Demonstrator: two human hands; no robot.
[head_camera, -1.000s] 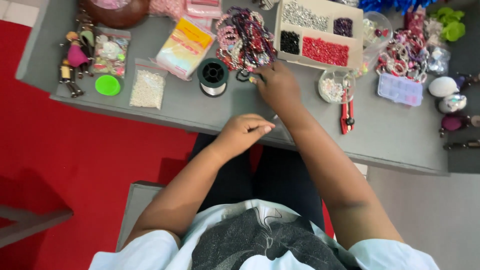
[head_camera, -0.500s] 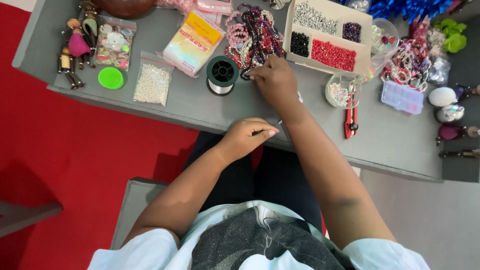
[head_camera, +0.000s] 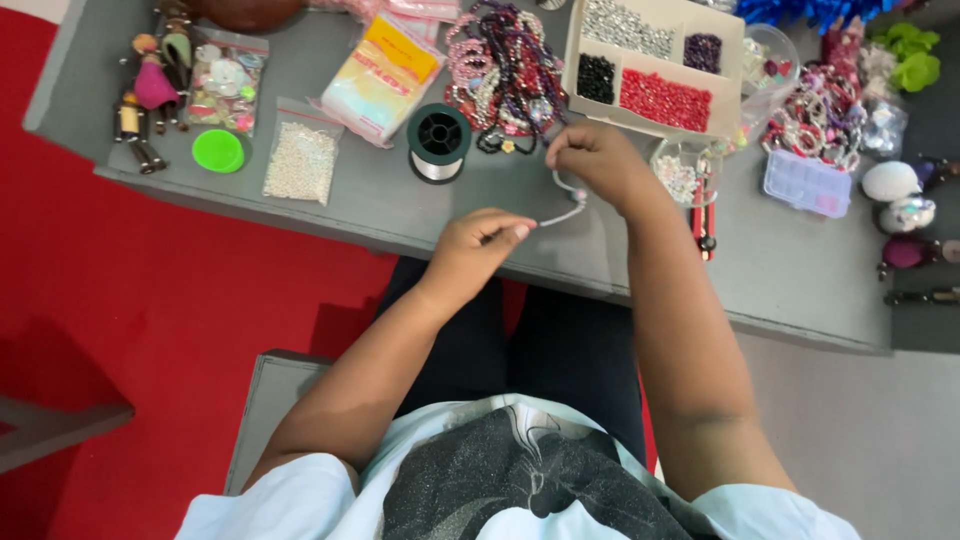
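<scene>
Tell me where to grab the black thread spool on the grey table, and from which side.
Take the black thread spool by its round rim, coming straight down from above. It stands on end with its hollow core facing up, apart from the bag of white beads on one side and the pile of bracelets on the other, so fingers probably fit around it.

The brown bowl at the far edge of the counter is cut off by the top of the picture, and so are the blue tinsel and the pink packets. The dark tool at the right runs out of frame. The fingers of the right hand curl under, hiding their tips. The strand between the hands is too thin to tell, perhaps a beaded cord. The beads in the tray are too small to tell apart singly.
</scene>
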